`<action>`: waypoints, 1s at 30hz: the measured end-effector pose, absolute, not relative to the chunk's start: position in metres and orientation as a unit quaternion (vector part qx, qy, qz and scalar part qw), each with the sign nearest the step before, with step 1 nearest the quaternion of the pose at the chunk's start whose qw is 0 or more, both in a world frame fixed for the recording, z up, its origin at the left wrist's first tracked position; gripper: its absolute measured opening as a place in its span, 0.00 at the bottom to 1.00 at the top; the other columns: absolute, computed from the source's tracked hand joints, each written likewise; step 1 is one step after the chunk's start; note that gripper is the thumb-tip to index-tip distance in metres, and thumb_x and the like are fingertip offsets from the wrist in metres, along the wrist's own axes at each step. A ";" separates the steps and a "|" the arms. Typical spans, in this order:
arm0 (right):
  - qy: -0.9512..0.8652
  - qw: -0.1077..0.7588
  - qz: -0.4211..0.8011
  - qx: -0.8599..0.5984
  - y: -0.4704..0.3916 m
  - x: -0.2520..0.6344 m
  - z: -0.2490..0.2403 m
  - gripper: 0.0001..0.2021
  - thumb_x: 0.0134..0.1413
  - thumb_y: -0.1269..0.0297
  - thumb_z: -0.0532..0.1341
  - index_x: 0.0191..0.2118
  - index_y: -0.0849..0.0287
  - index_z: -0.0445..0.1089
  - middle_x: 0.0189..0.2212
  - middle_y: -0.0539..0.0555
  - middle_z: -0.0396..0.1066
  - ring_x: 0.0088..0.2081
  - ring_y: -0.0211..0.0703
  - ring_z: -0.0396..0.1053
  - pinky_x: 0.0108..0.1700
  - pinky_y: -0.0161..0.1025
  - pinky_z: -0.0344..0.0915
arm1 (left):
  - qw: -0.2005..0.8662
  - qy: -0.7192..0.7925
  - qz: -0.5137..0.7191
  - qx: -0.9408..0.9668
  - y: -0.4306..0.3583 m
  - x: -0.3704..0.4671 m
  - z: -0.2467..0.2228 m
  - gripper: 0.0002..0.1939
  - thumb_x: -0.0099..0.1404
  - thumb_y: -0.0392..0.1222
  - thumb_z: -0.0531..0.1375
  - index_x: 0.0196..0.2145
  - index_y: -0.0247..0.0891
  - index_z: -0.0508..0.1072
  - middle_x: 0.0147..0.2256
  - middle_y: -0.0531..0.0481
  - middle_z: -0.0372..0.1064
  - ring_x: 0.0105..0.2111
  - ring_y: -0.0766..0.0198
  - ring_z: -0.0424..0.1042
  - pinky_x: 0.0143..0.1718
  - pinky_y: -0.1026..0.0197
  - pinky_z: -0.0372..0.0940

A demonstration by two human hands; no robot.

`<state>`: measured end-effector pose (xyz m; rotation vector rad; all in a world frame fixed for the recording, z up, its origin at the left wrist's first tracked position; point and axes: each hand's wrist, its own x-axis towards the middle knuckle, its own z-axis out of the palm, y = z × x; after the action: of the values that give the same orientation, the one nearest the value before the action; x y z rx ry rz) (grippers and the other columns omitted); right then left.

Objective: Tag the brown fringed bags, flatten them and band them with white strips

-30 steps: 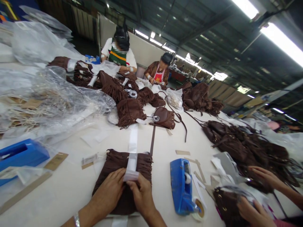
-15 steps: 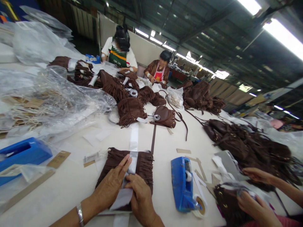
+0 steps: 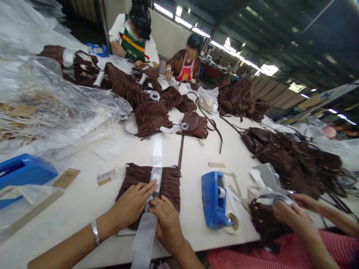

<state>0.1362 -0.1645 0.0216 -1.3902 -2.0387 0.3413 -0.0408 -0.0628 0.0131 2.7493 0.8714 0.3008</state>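
Note:
A brown fringed bag [image 3: 171,186] lies flat on the white table [image 3: 193,160] in front of me. A translucent whitish strip [image 3: 144,233] runs lengthwise across its middle, past the far side and down over the table's near edge. My left hand [image 3: 134,201] lies on the bag and strip, palm down, fingers stretched out. Close beside it, my right hand [image 3: 167,220] has its fingers bent, with the thumb side pressed at the strip's right edge. Both hands are on the strip, nearly touching each other.
A blue tape dispenser [image 3: 210,201] stands to the right, another blue dispenser [image 3: 28,170] at left. Brown bags [image 3: 291,160] and clear plastic [image 3: 64,93] are heaped around. At right, a co-worker's hands [image 3: 291,213] hold a bag. Two people work across the table.
The strip's near part now extends farther toward me over the table edge. My hands remain on the bag. The view has tilted down, showing the co-worker's red clothing.

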 end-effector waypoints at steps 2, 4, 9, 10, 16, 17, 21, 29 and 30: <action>-0.784 0.305 0.121 -0.526 -0.167 0.135 0.019 0.23 0.47 0.81 0.52 0.47 0.57 0.70 0.51 0.57 0.75 0.59 0.43 0.67 0.65 0.51 0.57 | 0.115 0.298 0.107 0.942 -0.063 -0.042 0.013 0.37 0.62 0.26 0.50 0.68 0.42 0.55 0.69 0.49 0.51 0.56 0.57 0.64 0.54 0.53 0.63; -0.790 0.289 0.122 -0.527 -0.169 0.135 0.017 0.24 0.47 0.82 0.52 0.48 0.58 0.71 0.53 0.57 0.74 0.60 0.44 0.65 0.66 0.52 0.56 | 0.113 0.295 0.107 0.943 -0.062 -0.042 0.015 0.36 0.62 0.27 0.51 0.68 0.42 0.55 0.69 0.48 0.52 0.55 0.57 0.64 0.54 0.54 0.63; -0.801 0.260 0.129 -0.524 -0.172 0.137 0.019 0.25 0.47 0.81 0.52 0.51 0.59 0.70 0.56 0.58 0.71 0.63 0.45 0.62 0.68 0.55 0.52 | 0.123 0.292 0.107 0.942 -0.061 -0.040 0.024 0.30 0.68 0.30 0.50 0.66 0.40 0.58 0.68 0.47 0.55 0.52 0.58 0.66 0.52 0.55 0.63; -0.803 0.259 0.131 -0.521 -0.172 0.137 0.021 0.26 0.47 0.81 0.53 0.52 0.60 0.69 0.57 0.59 0.71 0.63 0.46 0.62 0.68 0.55 0.52 | 0.127 0.297 0.105 0.941 -0.061 -0.039 0.025 0.28 0.70 0.32 0.50 0.66 0.40 0.59 0.67 0.47 0.56 0.51 0.58 0.66 0.51 0.54 0.63; -0.799 0.265 0.137 -0.523 -0.175 0.140 0.032 0.26 0.50 0.81 0.50 0.55 0.59 0.66 0.54 0.60 0.72 0.61 0.44 0.64 0.66 0.53 0.56 | 0.127 0.323 0.111 0.931 -0.064 -0.035 0.019 0.26 0.71 0.39 0.54 0.65 0.41 0.60 0.67 0.47 0.57 0.51 0.55 0.65 0.50 0.52 0.63; -0.804 0.257 0.142 -0.517 -0.176 0.142 0.033 0.25 0.50 0.80 0.51 0.54 0.59 0.66 0.55 0.60 0.72 0.62 0.44 0.64 0.66 0.53 0.55 | 0.128 0.323 0.113 0.931 -0.064 -0.035 0.018 0.26 0.71 0.40 0.54 0.65 0.42 0.60 0.67 0.46 0.57 0.51 0.55 0.65 0.50 0.52 0.63; -0.822 0.212 0.172 -0.500 -0.179 0.148 0.036 0.23 0.46 0.78 0.55 0.50 0.59 0.68 0.59 0.61 0.68 0.65 0.48 0.59 0.68 0.55 0.50 | 0.128 0.323 0.113 0.931 -0.064 -0.036 0.017 0.26 0.71 0.42 0.54 0.65 0.41 0.60 0.67 0.45 0.56 0.51 0.54 0.65 0.49 0.51 0.63; -0.820 0.197 0.169 -0.510 -0.184 0.148 0.042 0.23 0.47 0.78 0.54 0.51 0.60 0.68 0.60 0.61 0.65 0.64 0.50 0.57 0.68 0.55 0.49 | 0.138 0.308 0.094 0.937 -0.064 -0.038 0.026 0.29 0.71 0.43 0.55 0.67 0.41 0.56 0.69 0.48 0.51 0.53 0.53 0.63 0.52 0.50 0.62; -0.812 0.203 0.168 -0.521 -0.185 0.147 0.043 0.21 0.50 0.77 0.54 0.50 0.59 0.69 0.57 0.61 0.67 0.61 0.50 0.60 0.67 0.54 0.51 | 0.140 0.307 0.093 0.937 -0.064 -0.038 0.026 0.30 0.70 0.44 0.56 0.67 0.41 0.55 0.69 0.48 0.51 0.53 0.53 0.63 0.52 0.50 0.62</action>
<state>0.1465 -0.1845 0.0429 -1.4547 -2.2658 0.4681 -0.0379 -0.0643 0.0261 2.7063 0.8872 0.2683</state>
